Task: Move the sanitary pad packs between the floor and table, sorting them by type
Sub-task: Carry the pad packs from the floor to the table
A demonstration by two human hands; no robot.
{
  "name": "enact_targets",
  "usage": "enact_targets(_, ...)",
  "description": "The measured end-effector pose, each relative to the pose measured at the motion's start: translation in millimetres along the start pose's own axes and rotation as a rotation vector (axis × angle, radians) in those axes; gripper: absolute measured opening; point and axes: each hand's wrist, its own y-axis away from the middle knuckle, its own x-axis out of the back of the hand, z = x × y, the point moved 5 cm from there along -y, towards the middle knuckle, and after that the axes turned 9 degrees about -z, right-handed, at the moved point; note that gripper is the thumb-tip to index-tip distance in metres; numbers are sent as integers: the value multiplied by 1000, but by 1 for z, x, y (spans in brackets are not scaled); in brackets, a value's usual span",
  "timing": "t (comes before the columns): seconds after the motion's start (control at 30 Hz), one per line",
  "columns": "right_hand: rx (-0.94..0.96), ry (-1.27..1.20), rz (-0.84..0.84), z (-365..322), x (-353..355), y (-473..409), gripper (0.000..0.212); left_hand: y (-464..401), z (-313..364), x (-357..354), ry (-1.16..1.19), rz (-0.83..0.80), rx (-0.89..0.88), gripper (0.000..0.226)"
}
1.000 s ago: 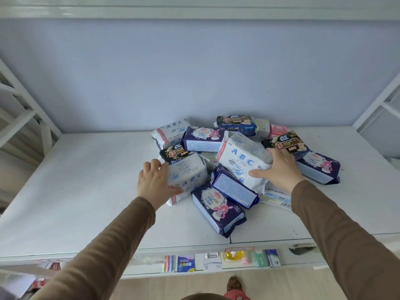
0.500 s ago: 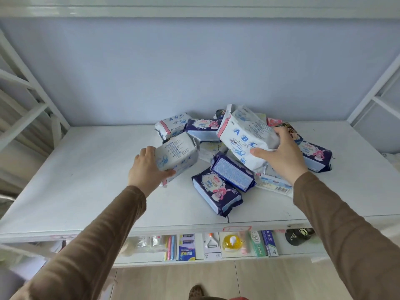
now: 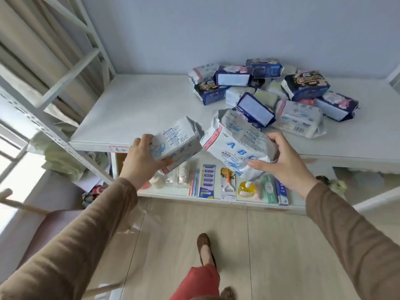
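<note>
Both white packs have left the pile on the table [image 3: 138, 109] and now hang past its front edge. The right hand [image 3: 285, 161] grips the bigger ABC pack [image 3: 233, 146], the left hand [image 3: 140, 158] the smaller pack [image 3: 175, 141]; same type, probably going to the floor [image 3: 270, 245] together.

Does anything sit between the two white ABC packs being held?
Nothing: in the head view, the left hand's pack and the right hand's pack nearly meet, corner to corner.

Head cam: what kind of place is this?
Likely a small storeroom or mock shop: a white metal rack, a white table heaped with pad packs, and toiletries on the lower shelf.
</note>
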Motion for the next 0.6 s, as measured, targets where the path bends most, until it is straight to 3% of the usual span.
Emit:
enact_targets(0.17, -115, 15, -112, 21, -59, 41, 77, 60, -50, -6, -32, -90, 61, 82)
enact_targets(0.33, -192, 135, -210, 38, -122, 59, 75, 86, -107, -16, 10, -162, 71, 82)
enact_targets(0.6, -324, 281, -317, 75, -264, 65, 80, 98, -247, -35, 0, -320, 150, 81)
